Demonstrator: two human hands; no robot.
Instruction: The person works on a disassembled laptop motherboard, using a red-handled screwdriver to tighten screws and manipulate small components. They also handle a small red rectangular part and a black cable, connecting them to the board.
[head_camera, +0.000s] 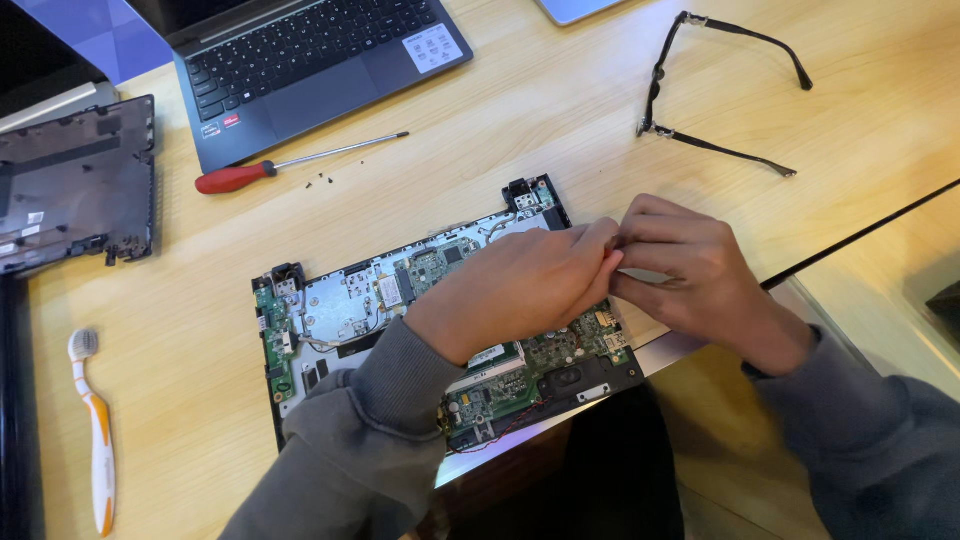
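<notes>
Both forearms, in grey sleeves, come in from the lower edge and meet over the right end of the opened laptop base (350, 320). The left hand (520, 290) lies knuckles-up across the exposed circuit boards, its fingers curled and drawn together toward the right. The right hand (690, 270) faces it, fingers bent and pinched, fingertips touching those of the left just beyond the base's right edge. Whatever small part sits between the fingertips is hidden (I cannot tell if either hand truly grips anything), so both read as nearly closed, in a pinch.

The laptop base lies bottom-up with its cover off, showing green boards, silver shielding and a hinge bracket at each far corner. Its long axis runs from lower left to upper right, tilted against the tabletop's (560, 110) near edge, which one corner overhangs.

The tabletop is pale wood. A red-handled screwdriver (290, 165) lies beyond the base, tip pointing right, with a few tiny dark screws (322, 181) just beside its shaft. Farther back sits a dark grey laptop (300, 60) with its keyboard showing. A removed dark bottom cover (75, 185) rests at the left, a white-and-orange toothbrush (95, 430) near the left edge, and black eyeglasses (715, 90) unfolded at the upper right.
</notes>
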